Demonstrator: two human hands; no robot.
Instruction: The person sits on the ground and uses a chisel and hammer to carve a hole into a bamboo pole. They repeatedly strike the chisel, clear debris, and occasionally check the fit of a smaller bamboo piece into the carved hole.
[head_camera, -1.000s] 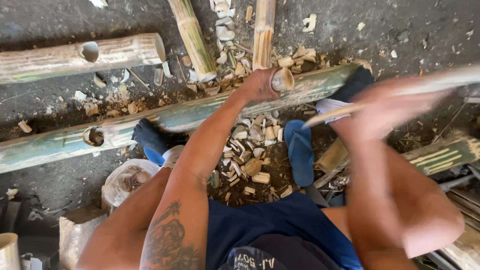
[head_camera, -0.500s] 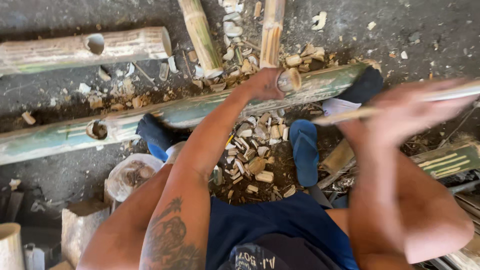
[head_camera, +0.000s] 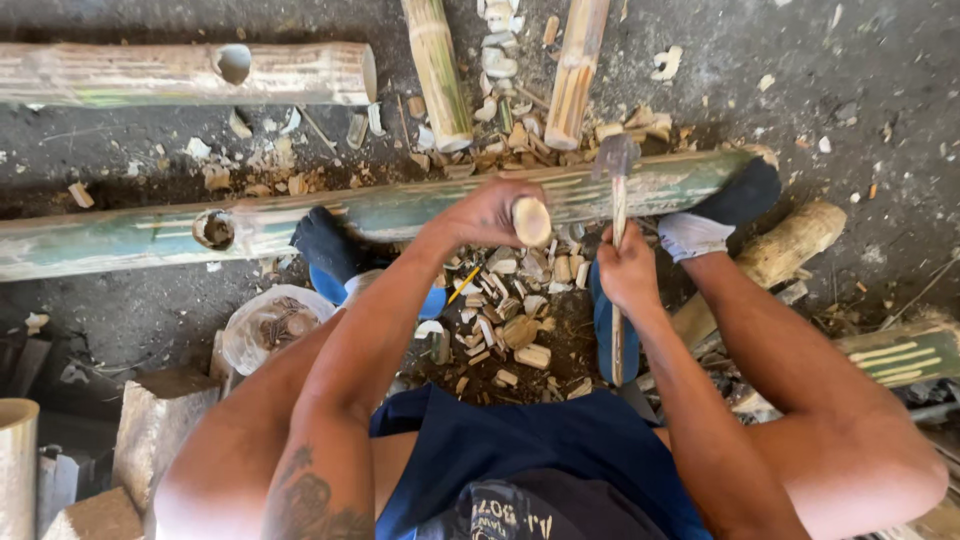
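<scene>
- The floor (head_camera: 840, 90) is dark, rough ground.
- A long green bamboo pole (head_camera: 400, 212) lies across it.
- A shorter pale bamboo piece (head_camera: 150, 73) with a round hole lies beyond.
- Wood chips (head_camera: 515, 320) are scattered thickly near the pole.
- A short log (head_camera: 790, 245) lies at the right.

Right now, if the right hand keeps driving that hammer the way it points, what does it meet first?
The right hand points its hammer at the long green bamboo pole. The head looks already on or just above the pole, beside the wooden-handled chisel that the left hand holds; depth is unclear.
</scene>
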